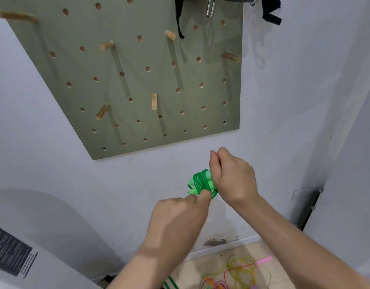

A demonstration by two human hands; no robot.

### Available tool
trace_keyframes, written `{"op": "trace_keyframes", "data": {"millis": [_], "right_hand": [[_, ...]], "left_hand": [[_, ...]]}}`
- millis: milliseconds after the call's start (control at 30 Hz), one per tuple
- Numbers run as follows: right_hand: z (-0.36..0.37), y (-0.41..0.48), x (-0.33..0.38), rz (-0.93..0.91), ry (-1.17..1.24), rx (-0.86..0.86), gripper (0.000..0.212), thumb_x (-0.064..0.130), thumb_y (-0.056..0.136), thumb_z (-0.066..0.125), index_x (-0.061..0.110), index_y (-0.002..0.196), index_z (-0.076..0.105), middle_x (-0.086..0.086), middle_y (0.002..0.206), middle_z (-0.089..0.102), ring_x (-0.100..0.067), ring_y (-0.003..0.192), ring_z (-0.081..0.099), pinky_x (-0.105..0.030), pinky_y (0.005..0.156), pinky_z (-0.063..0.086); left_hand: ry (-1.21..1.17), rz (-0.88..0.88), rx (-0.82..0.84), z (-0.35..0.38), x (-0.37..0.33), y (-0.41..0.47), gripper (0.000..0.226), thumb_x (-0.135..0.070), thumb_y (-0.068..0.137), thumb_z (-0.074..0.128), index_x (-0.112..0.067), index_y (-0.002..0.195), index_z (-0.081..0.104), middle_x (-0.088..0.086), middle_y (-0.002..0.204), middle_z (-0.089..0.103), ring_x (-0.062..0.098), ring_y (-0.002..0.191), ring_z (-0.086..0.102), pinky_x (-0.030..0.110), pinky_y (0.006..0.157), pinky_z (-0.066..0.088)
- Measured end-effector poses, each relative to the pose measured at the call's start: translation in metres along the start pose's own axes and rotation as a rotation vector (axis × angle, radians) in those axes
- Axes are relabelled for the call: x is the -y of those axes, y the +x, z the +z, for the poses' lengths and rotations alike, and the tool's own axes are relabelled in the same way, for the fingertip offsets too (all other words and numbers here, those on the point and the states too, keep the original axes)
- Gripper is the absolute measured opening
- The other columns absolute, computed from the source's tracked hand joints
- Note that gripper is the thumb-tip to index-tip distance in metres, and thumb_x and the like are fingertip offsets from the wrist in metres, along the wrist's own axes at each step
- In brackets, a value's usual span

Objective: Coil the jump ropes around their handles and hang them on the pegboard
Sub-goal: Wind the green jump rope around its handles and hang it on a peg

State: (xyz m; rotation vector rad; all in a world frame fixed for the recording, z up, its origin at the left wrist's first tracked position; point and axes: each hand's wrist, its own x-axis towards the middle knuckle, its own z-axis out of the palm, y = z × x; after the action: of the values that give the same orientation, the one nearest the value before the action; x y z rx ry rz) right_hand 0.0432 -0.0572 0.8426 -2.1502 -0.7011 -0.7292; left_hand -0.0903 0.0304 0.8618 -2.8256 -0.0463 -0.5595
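A green jump rope [199, 181] is wound in several turns around its two light-green handles, held in front of the white wall below the pegboard. My right hand [232, 176] grips the right ends of the handles. My left hand [180, 217] pinches the green cord at the lower edge of the coil; a loose length of that cord [170, 283] hangs down to the bottom of the frame. The olive-green pegboard [138, 84] hangs above, with several wooden pegs [154, 101] sticking out of it.
A tangle of yellow, orange and pink jump ropes [236, 276] lies on the tiled floor at the lower right. Black straps [180, 17] and a metal hook hang at the pegboard's top. A white rounded object with a dark label [11, 251] stands at the lower left.
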Motion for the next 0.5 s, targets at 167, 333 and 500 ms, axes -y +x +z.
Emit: {"op": "trace_keyframes", "data": {"millis": [167,333,500], "right_hand": [[-0.021,-0.004,0.006,-0.263,-0.051,0.377,0.036,0.044,0.097,0.023,0.019,0.072,0.033,0.003,0.051,0.043,-0.03,0.048,0.039,-0.033,0.049,0.029],[-0.041,-0.004,0.009,-0.094,0.48,0.518,0.042,0.031,0.1,0.043,0.018,0.061,0.035,-0.007,0.051,0.045,-0.013,0.047,0.036,-0.037,0.05,0.033],[-0.049,-0.009,0.021,0.118,0.807,0.449,0.047,0.028,0.098,0.048,-0.001,0.062,0.049,0.01,0.045,0.046,-0.005,0.045,0.041,-0.02,0.045,0.034]], "left_hand": [[-0.189,0.148,-0.121,-0.009,0.03,0.01,0.022,-0.042,0.086,0.054,-0.028,0.073,0.066,-0.008,0.063,0.059,0.018,0.054,0.057,0.026,0.039,0.043],[-0.938,-0.135,0.142,-0.016,0.043,0.029,0.009,-0.031,0.083,0.069,-0.034,0.078,0.075,-0.015,0.066,0.07,-0.002,0.062,0.061,0.02,0.062,0.048],[-1.757,-0.353,0.414,0.0,0.041,0.032,0.018,-0.023,0.067,0.08,-0.006,0.066,0.074,0.008,0.054,0.061,0.01,0.043,0.048,0.019,0.046,0.037]]}}
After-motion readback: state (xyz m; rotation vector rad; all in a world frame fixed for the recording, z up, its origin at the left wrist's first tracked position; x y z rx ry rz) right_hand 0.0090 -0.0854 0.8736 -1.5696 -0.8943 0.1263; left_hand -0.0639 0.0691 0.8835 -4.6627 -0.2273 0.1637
